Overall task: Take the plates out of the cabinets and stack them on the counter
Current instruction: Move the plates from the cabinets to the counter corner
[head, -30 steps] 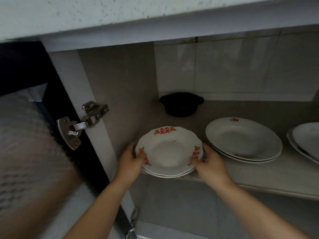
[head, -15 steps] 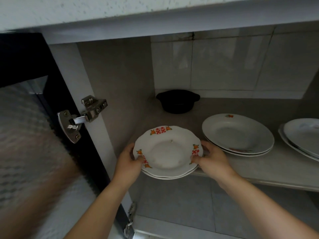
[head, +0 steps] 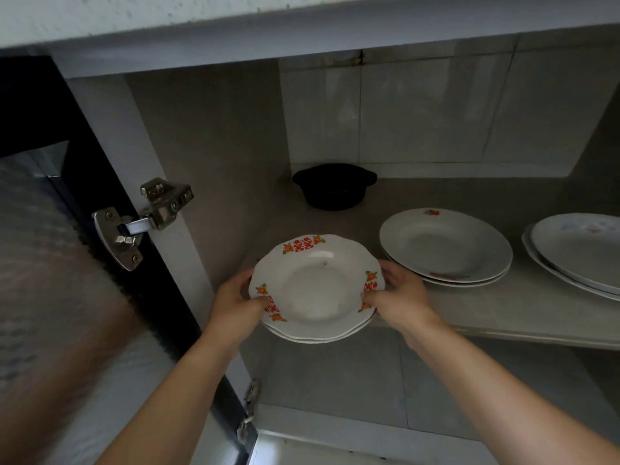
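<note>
A small stack of white plates with red and orange rim prints [head: 315, 286] juts past the front edge of the cabinet shelf [head: 510, 310]. My left hand [head: 235, 305] grips its left rim and my right hand [head: 399, 297] grips its right rim. To the right a second stack of plain white plates [head: 446, 246] rests on the shelf. A third stack of white plates [head: 577, 253] lies at the far right, cut off by the frame edge. The counter's underside edge [head: 235, 28] runs above the cabinet opening.
A black two-handled pot [head: 333, 186] stands at the back of the shelf. The open cabinet door [head: 50, 280] with frosted glass and a metal hinge [head: 141, 216] is on the left. Tiled walls close the back, and a lower compartment [head: 335, 380] lies under the shelf.
Both hands have drawn the printed stack toward me, so that it now overhangs the shelf's front edge more. The other plates and the pot have not moved.
</note>
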Demonstrator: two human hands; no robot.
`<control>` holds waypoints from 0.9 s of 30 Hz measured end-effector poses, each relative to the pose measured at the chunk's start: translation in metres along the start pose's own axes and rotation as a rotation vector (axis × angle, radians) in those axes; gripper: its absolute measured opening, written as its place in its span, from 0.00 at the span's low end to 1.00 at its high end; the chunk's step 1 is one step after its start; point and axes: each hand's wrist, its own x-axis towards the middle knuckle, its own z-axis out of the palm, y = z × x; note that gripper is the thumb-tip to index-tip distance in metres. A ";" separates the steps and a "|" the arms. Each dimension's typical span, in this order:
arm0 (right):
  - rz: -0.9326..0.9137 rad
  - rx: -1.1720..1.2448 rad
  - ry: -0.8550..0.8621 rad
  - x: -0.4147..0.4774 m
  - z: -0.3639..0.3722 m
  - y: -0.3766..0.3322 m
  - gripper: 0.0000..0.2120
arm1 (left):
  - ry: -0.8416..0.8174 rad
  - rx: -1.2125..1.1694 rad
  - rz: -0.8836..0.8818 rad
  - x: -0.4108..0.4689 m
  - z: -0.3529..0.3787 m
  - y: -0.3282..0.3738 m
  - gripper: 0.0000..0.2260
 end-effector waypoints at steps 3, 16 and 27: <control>-0.003 0.009 -0.017 -0.011 -0.006 -0.004 0.24 | 0.025 0.022 -0.027 -0.012 0.003 0.001 0.20; 0.067 -0.059 -0.020 -0.083 -0.061 0.003 0.26 | 0.081 0.165 0.020 -0.100 0.025 0.011 0.21; 0.331 -0.207 0.013 -0.211 -0.109 -0.145 0.26 | 0.002 0.114 -0.343 -0.226 -0.009 0.158 0.22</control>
